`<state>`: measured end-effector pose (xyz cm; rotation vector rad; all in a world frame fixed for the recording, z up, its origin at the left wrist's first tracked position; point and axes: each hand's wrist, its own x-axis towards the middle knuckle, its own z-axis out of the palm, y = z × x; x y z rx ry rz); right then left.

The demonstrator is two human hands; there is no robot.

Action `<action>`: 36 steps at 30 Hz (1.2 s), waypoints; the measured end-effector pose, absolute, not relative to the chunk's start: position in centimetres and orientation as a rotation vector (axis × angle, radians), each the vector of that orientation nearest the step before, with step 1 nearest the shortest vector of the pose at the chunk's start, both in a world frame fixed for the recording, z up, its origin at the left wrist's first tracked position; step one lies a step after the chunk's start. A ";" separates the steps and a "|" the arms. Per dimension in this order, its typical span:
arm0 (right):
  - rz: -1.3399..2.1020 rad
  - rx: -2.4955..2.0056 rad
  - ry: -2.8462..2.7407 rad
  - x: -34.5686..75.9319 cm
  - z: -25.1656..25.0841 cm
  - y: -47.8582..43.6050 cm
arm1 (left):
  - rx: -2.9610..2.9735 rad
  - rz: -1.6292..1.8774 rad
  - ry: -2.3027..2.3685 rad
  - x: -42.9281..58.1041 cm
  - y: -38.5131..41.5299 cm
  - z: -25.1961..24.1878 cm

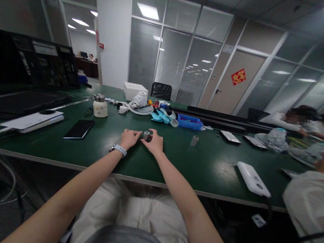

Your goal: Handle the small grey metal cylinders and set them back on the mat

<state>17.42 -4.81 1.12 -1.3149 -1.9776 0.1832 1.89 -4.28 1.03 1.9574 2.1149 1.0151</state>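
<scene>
A small grey metal cylinder (146,136) with a raised round top stands upright at the middle of the green table (170,170). My right hand (155,143) has its thumb and forefinger around it from the right. Close by on the left, my left hand (130,139) rests with its fingers drawn together, its tips just beside the cylinder. Whether those fingers pinch anything is too small to make out. On my left wrist is a watch (118,150) with a pale band. Another similar metal cylinder (194,141) stands on the tabletop to the right.
To the left lie a black phone (79,129), a cream bottle (100,108) and a white device (35,120). Behind my hands are a white fan (140,104), light-blue fan blades (161,116) and a blue basket (190,122). At right, a white power bank (253,179) lies near a co-worker's sleeve (309,200).
</scene>
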 end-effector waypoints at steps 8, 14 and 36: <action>0.224 -1.317 -1.987 17.7 1.0 -4.6 | 1.946 0.909 2.217 1.8 -4.5 0.8; 0.249 -1.331 -1.979 17.8 1.0 -4.6 | 1.888 0.910 2.403 1.7 -4.8 0.2; 0.431 -1.264 -1.913 18.2 0.8 -4.2 | 1.607 1.160 2.398 1.6 -5.5 2.7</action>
